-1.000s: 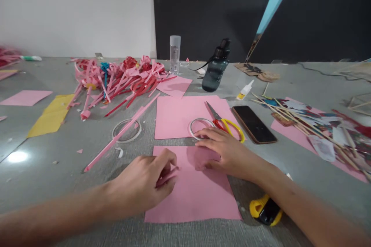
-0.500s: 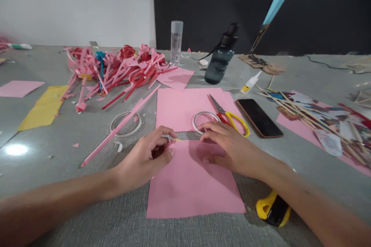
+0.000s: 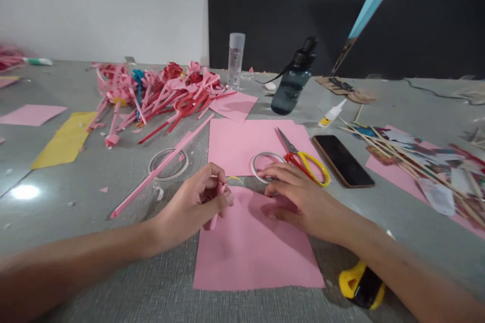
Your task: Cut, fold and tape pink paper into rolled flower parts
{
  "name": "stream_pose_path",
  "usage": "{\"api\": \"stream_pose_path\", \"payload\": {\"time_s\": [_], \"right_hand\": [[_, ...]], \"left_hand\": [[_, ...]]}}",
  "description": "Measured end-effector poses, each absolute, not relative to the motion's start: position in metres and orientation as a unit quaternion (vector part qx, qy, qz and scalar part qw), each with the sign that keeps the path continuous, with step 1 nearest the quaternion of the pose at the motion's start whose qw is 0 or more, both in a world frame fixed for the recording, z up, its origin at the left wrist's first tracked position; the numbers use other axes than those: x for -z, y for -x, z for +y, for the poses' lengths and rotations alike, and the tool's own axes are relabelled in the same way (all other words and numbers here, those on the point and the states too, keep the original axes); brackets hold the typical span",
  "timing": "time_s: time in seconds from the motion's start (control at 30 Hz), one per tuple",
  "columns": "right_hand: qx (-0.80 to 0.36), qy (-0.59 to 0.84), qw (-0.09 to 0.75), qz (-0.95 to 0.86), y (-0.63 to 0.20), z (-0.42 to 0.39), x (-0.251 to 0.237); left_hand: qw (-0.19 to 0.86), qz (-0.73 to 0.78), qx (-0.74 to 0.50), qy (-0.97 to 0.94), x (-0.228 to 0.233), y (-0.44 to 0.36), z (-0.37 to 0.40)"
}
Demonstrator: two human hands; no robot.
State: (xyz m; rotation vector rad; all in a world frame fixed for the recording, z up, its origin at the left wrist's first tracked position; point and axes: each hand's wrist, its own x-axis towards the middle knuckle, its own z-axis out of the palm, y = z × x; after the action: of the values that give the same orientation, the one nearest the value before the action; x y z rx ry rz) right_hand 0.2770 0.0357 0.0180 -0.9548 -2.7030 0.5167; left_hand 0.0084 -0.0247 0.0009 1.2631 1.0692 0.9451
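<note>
A pink paper sheet (image 3: 261, 257) lies flat in front of me, except at its upper left, where the edge is raised and curls into a narrow roll. My left hand (image 3: 206, 197) pinches that curled edge between thumb and fingers; part of it is hidden in the palm. Resting on the sheet's upper right part, my right hand (image 3: 299, 199) has its fingers apart. Its fingertips are close to a white tape roll (image 3: 254, 171). Behind it, scissors (image 3: 316, 169) with red and yellow handles lie on a second pink sheet (image 3: 242, 141).
Left are a pink paper tube (image 3: 151, 176) across another tape roll (image 3: 166, 178), yellow paper (image 3: 62, 141) and a pile of paper flowers (image 3: 166, 86). Right are a phone (image 3: 343, 161), glue bottle (image 3: 331, 113), sticks (image 3: 401, 156) and a yellow-black cutter (image 3: 361, 285). A dark bottle (image 3: 290, 86) stands behind.
My left hand has drawn the sheet's left edge up and in, and the curled part shows more. The right hand has hardly moved. The whole view has shifted slightly.
</note>
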Motion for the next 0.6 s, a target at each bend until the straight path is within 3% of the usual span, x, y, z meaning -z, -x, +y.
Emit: {"api": "stream_pose_path", "payload": {"time_s": [0.17, 0.37, 0.6], "right_hand": [[-0.182, 0.282, 0.152, -0.93, -0.275, 0.035, -0.02], [-0.196, 0.371, 0.207, -0.884, -0.279, 0.037, -0.023], [-0.232, 0.441, 0.346, -0.795, -0.283, 0.045, -0.017]], "left_hand": [[0.573, 0.442, -0.437, -0.534, -0.002, -0.005, -0.025], [0.55, 0.421, -0.505, -0.515, -0.006, -0.004, -0.025], [0.494, 0.427, -0.547, -0.523, -0.003, -0.005, -0.023]]}}
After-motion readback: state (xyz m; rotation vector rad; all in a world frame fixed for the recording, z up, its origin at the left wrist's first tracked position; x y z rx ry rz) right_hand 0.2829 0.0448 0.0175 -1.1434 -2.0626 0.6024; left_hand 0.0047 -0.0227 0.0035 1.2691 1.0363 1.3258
